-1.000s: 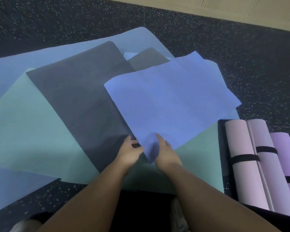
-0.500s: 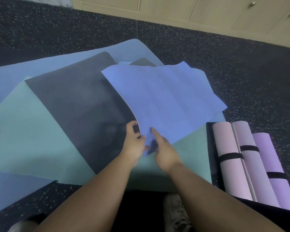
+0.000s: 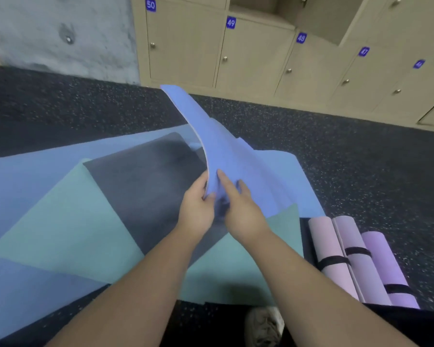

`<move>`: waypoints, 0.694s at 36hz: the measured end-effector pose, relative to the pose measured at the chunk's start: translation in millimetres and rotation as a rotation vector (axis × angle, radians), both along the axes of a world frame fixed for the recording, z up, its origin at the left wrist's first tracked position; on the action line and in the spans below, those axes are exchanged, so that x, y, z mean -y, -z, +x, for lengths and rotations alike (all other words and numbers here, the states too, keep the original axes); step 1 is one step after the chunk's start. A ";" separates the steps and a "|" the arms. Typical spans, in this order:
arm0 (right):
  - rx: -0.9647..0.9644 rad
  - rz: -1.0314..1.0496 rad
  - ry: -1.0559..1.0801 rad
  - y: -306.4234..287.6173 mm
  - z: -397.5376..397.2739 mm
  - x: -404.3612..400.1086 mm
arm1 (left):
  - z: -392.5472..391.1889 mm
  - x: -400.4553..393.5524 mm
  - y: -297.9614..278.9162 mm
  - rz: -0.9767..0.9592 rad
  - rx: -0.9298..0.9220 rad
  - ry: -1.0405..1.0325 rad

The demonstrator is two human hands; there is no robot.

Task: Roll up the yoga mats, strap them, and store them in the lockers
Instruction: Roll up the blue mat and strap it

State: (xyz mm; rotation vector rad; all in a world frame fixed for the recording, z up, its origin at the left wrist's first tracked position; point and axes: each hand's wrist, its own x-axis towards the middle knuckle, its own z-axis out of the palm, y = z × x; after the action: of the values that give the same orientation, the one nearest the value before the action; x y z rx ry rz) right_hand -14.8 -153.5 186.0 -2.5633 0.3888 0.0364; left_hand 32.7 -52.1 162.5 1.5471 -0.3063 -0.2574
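Note:
A periwinkle blue yoga mat (image 3: 218, 146) is lifted at its near corner and curves up off the pile. My left hand (image 3: 198, 209) pinches its near edge from the left. My right hand (image 3: 241, 209) grips the same corner from the right, fingers lying on the mat's top. Under it lie a dark grey mat (image 3: 145, 181), a teal mat (image 3: 68, 221) and a light blue mat (image 3: 30, 171), all flat on the floor. Three rolled mats in pink and purple (image 3: 356, 261), bound with black straps, lie at the right.
Beige numbered lockers (image 3: 261, 53) line the far wall, doors shut except one open compartment at the top. The floor (image 3: 361, 159) is dark speckled rubber. A concrete wall (image 3: 60, 31) stands at the far left. A shoe (image 3: 263, 326) shows at the bottom.
Both hands have raised the blue mat's corner, so the mat now stands up and curls instead of lying flat. The camera has tilted up, bringing the lockers into view.

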 end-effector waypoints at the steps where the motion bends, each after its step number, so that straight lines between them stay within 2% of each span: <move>1: 0.014 -0.006 -0.024 -8.5 -0.2 -2.2 | -2.3 -5.6 -6.9 0.007 0.020 -0.004; 7: 0.119 -0.099 -0.158 -70.4 -14.5 -22.2 | -20.5 -42.2 -37.8 0.180 0.203 -0.014; 11: 0.188 -0.241 -0.217 -112.9 -26.1 -36.5 | -39.3 -65.7 -59.4 0.262 0.312 -0.058; 15: 0.179 -0.339 -0.206 -134.9 -39.1 -37.7 | -50.9 -86.0 -77.7 0.394 0.490 -0.101; 19: 0.226 -0.326 -0.155 -151.4 -57.8 -41.6 | -62.5 -99.3 -91.2 0.548 0.637 -0.068; 25: 0.261 -0.367 -0.183 -165.0 -79.8 -51.6 | -77.4 -118.7 -105.1 0.625 0.902 0.009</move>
State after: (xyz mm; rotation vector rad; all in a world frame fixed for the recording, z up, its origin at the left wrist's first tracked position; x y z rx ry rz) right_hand -94.6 -101.9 351.0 -2.9066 0.0633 -0.3288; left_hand -44.7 66.5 267.6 2.2183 -1.0072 0.4061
